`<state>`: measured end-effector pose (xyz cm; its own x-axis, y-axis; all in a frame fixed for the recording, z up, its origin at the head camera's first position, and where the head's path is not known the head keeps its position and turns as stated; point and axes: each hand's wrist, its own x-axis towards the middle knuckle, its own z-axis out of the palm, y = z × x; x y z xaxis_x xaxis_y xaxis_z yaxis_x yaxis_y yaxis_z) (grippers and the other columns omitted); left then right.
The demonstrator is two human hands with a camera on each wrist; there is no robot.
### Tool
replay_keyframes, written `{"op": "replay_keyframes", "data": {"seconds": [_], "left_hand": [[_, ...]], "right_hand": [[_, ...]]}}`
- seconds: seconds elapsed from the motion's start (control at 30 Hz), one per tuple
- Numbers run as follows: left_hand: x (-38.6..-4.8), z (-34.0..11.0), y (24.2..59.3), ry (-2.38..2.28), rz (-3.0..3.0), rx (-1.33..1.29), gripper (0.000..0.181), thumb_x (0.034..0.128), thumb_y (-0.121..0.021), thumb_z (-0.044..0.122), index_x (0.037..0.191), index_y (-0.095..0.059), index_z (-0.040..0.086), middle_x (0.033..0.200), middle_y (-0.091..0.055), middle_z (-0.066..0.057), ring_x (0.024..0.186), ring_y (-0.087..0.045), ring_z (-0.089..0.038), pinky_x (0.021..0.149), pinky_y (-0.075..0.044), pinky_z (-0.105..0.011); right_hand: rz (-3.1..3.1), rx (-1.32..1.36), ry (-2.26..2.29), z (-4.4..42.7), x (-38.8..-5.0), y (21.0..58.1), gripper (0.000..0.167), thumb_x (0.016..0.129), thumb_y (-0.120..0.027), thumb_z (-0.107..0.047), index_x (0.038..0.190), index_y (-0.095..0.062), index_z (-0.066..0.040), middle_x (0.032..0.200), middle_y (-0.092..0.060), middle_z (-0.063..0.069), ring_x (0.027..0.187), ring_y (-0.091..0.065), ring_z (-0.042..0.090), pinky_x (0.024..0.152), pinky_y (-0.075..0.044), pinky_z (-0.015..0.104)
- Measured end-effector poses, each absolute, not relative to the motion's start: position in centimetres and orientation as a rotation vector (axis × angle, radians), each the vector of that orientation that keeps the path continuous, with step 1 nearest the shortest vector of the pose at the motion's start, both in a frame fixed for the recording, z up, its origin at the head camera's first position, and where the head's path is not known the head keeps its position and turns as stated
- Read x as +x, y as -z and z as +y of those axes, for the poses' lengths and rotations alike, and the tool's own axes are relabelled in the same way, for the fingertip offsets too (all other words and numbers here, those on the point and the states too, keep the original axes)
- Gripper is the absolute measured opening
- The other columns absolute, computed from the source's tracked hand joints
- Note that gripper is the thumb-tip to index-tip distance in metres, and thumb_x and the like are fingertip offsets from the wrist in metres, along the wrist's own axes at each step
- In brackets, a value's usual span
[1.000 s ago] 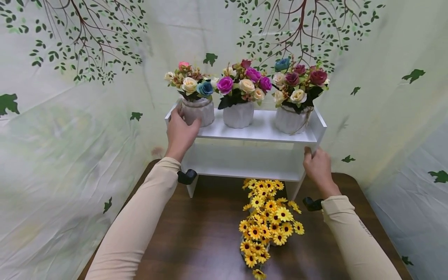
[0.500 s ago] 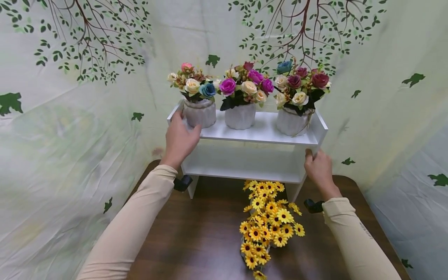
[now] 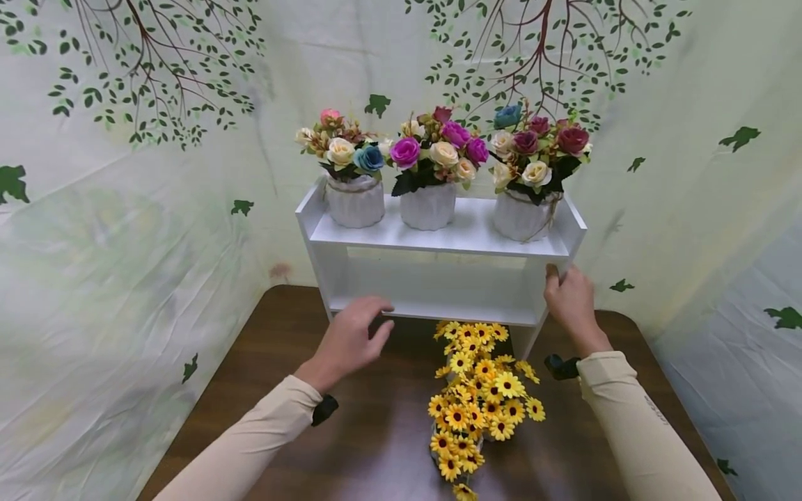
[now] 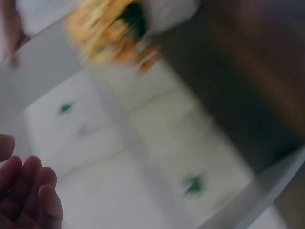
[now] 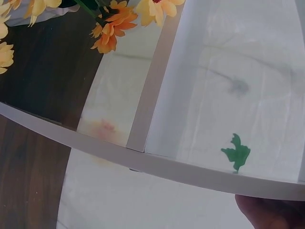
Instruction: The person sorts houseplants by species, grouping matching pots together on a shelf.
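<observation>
A white two-tier shelf (image 3: 438, 313) stands on the brown table, with three potted rose arrangements along its top: left pot (image 3: 356, 203), middle pot (image 3: 428, 207), right pot (image 3: 521, 217). My left hand (image 3: 347, 344) hangs in front of the shelf's lower left part, fingers loosely bent and holding nothing; in the left wrist view the hand (image 4: 28, 195) is empty too. My right hand (image 3: 571, 303) grips the shelf's right side panel below the top board. The right wrist view shows part of that hand (image 5: 271, 210) at the panel edge (image 5: 190, 176). Yellow flowers (image 3: 476, 403) stand before the shelf.
The brown table (image 3: 250, 369) extends left of the shelf and in front of it. A pale cloth backdrop (image 3: 689, 229) with printed leaves and branches hangs behind and at both sides. The yellow flowers' pots are mostly covered by blooms.
My left hand has let go at the shelf's upper left end beside the left pot and moved down and right. My right hand stays at the right panel.
</observation>
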<state>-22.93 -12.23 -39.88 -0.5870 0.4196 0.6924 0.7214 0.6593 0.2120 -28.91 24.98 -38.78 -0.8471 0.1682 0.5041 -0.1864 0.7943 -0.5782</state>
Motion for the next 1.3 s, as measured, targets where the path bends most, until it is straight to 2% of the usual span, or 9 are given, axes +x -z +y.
{"op": "replay_keyframes", "data": {"seconds": [0.17,0.33,0.4,0.6,0.73,0.87,1.0,1.17,1.3], "left_hand": [[-21.3,-10.7,46.7,0.781,-2.604,-0.898,0.037,0.0855,-0.076,0.017,0.119,-0.065,0.007,0.116,-0.069,-0.006,0.107,-0.066,-0.022,0.091,-0.056,-0.038],[-20.1,-9.3,51.8,0.877,-2.846,-0.963,0.073,0.0758,-0.085,0.038,0.135,-0.054,0.007,0.134,-0.061,-0.008,0.123,-0.059,-0.026,0.102,-0.051,-0.045],[-19.6,-8.8,53.2,0.913,-2.892,-0.979,0.081,0.0730,-0.086,0.042,0.138,-0.052,0.007,0.137,-0.058,-0.008,0.126,-0.056,-0.027,0.105,-0.049,-0.046],[-18.6,-7.3,55.6,0.998,-2.908,-1.036,0.081,0.0752,-0.083,0.043,0.139,-0.049,0.007,0.139,-0.056,-0.006,0.128,-0.054,-0.025,0.107,-0.047,-0.044],[-18.2,-6.3,56.3,1.075,-2.908,-1.082,0.085,0.0726,-0.084,0.041,0.142,-0.046,0.011,0.141,-0.054,-0.005,0.129,-0.053,-0.023,0.108,-0.046,-0.041],[-18.0,-5.4,57.1,1.102,-2.912,-1.206,0.086,0.0765,-0.081,0.041,0.147,-0.041,0.012,0.148,-0.050,-0.006,0.134,-0.050,-0.022,0.112,-0.043,-0.039],[-17.9,-5.0,57.7,1.135,-2.896,-1.239,0.080,0.0800,-0.079,0.037,0.145,-0.043,0.009,0.145,-0.054,-0.008,0.132,-0.053,-0.020,0.108,-0.047,-0.035],[-17.8,-4.9,58.0,1.155,-2.873,-1.209,0.077,0.0796,-0.080,0.038,0.142,-0.046,0.009,0.139,-0.059,-0.006,0.125,-0.057,-0.017,0.103,-0.050,-0.032],[-17.8,-4.9,58.1,1.152,-2.862,-1.204,0.075,0.0803,-0.079,0.041,0.141,-0.047,0.009,0.136,-0.061,-0.006,0.123,-0.059,-0.017,0.101,-0.051,-0.032]], "right_hand": [[-2.437,0.025,-0.873,25.0,-29.0,38.8,0.028,0.101,-0.046,-0.013,0.082,-0.055,0.006,0.064,-0.049,0.015,0.056,-0.045,0.027,0.049,-0.031,0.031],[-2.465,0.028,-0.862,25.2,-29.0,38.6,0.027,0.102,-0.044,-0.013,0.091,-0.057,0.008,0.064,-0.047,0.014,0.054,-0.043,0.025,0.048,-0.031,0.031],[-2.470,0.034,-0.860,25.2,-28.9,38.6,0.028,0.103,-0.044,-0.014,0.093,-0.058,0.008,0.064,-0.047,0.013,0.053,-0.042,0.024,0.048,-0.031,0.031],[-2.463,0.047,-0.864,25.2,-29.0,38.6,0.026,0.102,-0.045,-0.013,0.094,-0.058,0.008,0.066,-0.049,0.014,0.055,-0.043,0.025,0.049,-0.032,0.031],[-2.457,0.051,-0.872,25.2,-29.0,38.7,0.027,0.102,-0.045,-0.012,0.094,-0.059,0.009,0.066,-0.049,0.015,0.056,-0.045,0.026,0.049,-0.032,0.031],[-2.451,0.044,-0.863,25.2,-29.0,38.7,0.027,0.102,-0.046,-0.012,0.093,-0.060,0.009,0.066,-0.050,0.015,0.055,-0.045,0.027,0.049,-0.032,0.031],[-2.442,0.042,-0.857,25.1,-29.1,38.7,0.027,0.101,-0.047,-0.012,0.092,-0.060,0.010,0.067,-0.052,0.018,0.056,-0.046,0.028,0.049,-0.032,0.031],[-2.447,0.027,-0.861,25.1,-29.2,38.8,0.027,0.101,-0.047,-0.013,0.093,-0.060,0.010,0.067,-0.051,0.017,0.057,-0.045,0.028,0.050,-0.032,0.031],[-2.433,0.028,-0.848,25.2,-29.2,38.9,0.027,0.101,-0.048,-0.012,0.086,-0.058,0.008,0.066,-0.051,0.018,0.058,-0.046,0.030,0.051,-0.032,0.032]]}}
